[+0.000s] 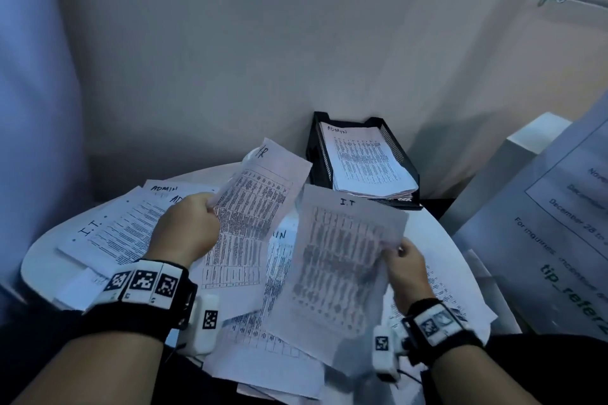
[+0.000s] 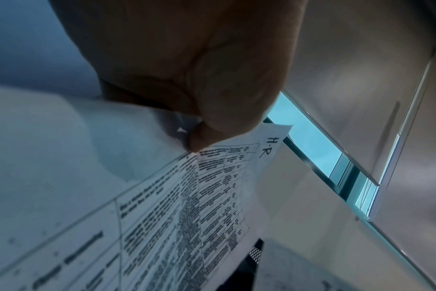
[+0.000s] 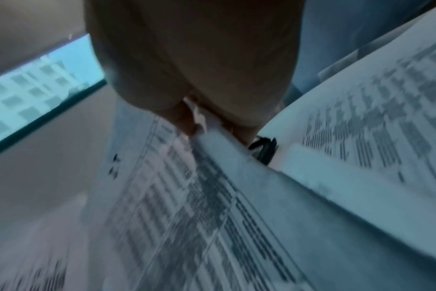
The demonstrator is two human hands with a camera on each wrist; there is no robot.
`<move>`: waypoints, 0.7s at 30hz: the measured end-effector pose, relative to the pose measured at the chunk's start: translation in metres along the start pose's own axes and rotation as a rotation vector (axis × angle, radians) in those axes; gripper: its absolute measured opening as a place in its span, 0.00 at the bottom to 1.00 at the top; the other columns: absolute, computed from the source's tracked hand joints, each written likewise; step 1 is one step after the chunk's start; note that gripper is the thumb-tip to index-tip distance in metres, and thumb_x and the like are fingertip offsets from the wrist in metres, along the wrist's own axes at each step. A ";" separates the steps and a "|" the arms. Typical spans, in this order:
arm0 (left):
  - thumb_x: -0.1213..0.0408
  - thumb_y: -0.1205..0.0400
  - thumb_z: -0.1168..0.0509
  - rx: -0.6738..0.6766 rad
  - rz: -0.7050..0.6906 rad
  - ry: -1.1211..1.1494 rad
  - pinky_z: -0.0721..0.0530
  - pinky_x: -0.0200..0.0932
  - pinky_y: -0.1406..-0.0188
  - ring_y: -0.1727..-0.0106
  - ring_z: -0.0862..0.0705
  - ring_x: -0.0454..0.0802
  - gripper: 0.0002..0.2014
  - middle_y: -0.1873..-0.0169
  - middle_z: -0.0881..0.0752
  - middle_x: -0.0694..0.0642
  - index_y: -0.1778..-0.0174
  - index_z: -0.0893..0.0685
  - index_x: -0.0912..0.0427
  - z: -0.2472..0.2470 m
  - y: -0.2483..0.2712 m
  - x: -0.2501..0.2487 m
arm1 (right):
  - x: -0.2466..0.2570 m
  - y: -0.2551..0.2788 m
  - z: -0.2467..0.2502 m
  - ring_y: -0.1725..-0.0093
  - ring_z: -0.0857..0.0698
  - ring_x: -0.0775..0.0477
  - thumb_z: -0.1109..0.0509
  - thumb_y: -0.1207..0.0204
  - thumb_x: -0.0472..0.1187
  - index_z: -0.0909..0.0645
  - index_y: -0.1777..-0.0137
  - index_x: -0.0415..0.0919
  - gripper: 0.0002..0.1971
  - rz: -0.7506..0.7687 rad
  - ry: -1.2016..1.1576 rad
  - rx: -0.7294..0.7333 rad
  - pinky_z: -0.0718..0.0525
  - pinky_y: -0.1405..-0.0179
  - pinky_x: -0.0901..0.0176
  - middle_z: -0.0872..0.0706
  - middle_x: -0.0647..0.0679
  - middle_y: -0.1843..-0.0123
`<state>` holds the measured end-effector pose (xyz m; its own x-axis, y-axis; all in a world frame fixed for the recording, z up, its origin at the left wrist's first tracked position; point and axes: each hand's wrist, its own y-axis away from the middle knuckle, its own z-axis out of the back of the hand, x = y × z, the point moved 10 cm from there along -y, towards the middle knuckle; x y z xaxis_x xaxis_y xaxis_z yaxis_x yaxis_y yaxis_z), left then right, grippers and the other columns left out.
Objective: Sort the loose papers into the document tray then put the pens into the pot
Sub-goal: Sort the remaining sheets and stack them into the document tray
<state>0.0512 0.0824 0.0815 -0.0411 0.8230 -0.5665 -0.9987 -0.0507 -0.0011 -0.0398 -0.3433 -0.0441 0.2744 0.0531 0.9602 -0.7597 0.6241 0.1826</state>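
**Two sheets up, one in each hand**

I see my left hand (image 1: 189,229) held up over the round white surface (image 1: 36,260). Its grip pinches the edge of a white printed sheet marked "H-R" (image 1: 260,204) between thumb and fingers (image 2: 199,137). My right hand (image 1: 408,268) pinches the right edge of another white printed sheet marked "I.T" (image 1: 339,260). Both sheets are lifted off the pile, side by side.

Under them, more loose white papers (image 1: 115,233) lie spread over the surface, some marked "ADMIN" and one "I.T." The black mesh document tray (image 1: 317,154) sits at the far edge of the surface, by the wall. It holds a stack of papers with "ADMIN" written on top (image 1: 365,161). The right wrist view is blurry.
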 end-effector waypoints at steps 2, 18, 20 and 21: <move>0.70 0.15 0.43 -0.021 0.004 -0.035 0.21 0.49 0.64 0.65 0.18 0.57 0.12 0.68 0.16 0.55 0.62 0.22 0.54 0.000 0.003 -0.003 | 0.007 -0.006 0.024 0.53 0.11 0.35 0.34 0.18 0.29 0.13 0.54 0.35 0.08 0.002 -0.022 0.003 0.12 0.50 0.40 0.08 0.36 0.53; 0.44 0.08 0.46 0.450 -0.087 0.381 0.21 0.53 0.28 0.35 0.14 0.50 0.22 0.38 0.10 0.47 0.35 0.11 0.50 -0.080 0.045 -0.049 | -0.022 0.030 -0.048 0.47 0.10 0.24 0.26 0.33 0.37 0.20 0.48 0.29 0.16 -0.215 -0.295 0.075 0.11 0.48 0.24 0.12 0.23 0.44; 0.35 0.10 0.51 0.469 -0.099 0.382 0.25 0.51 0.27 0.30 0.19 0.46 0.29 0.33 0.15 0.43 0.27 0.15 0.49 -0.081 0.045 -0.049 | -0.013 0.032 -0.057 0.53 0.10 0.34 0.29 0.23 0.33 0.18 0.47 0.32 0.07 -0.180 -0.308 0.060 0.11 0.55 0.43 0.09 0.32 0.49; 0.33 0.11 0.50 0.470 -0.121 0.364 0.25 0.50 0.29 0.31 0.18 0.45 0.30 0.35 0.15 0.42 0.27 0.16 0.47 -0.081 0.044 -0.050 | -0.011 0.030 -0.060 0.59 0.14 0.43 0.31 0.19 0.32 0.18 0.48 0.35 0.03 -0.167 -0.304 0.037 0.16 0.61 0.52 0.10 0.37 0.52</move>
<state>0.0113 -0.0067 0.0432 0.0035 0.5565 -0.8308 -0.9051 0.3550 0.2340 -0.0301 -0.2783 -0.0621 0.2132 -0.2857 0.9343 -0.7414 0.5755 0.3451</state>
